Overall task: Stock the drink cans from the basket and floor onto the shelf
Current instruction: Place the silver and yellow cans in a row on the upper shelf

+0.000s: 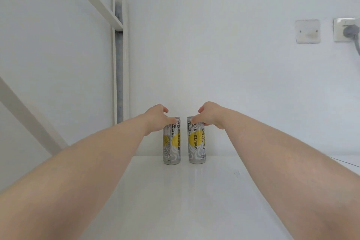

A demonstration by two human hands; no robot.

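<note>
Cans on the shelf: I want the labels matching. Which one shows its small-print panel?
The left can, held by the left hand: small print and a dotted yellow patch on its left side. The right can shows large characters instead.

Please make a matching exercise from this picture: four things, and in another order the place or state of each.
1. left can
2. right can
3. grey plug
4. shelf

a. in the wall socket, upper right
b. gripped at its top by the right hand
c. white, under both cans
d. gripped at its top by the left hand

Pairs: 1-d, 2-b, 3-a, 4-c.
</note>
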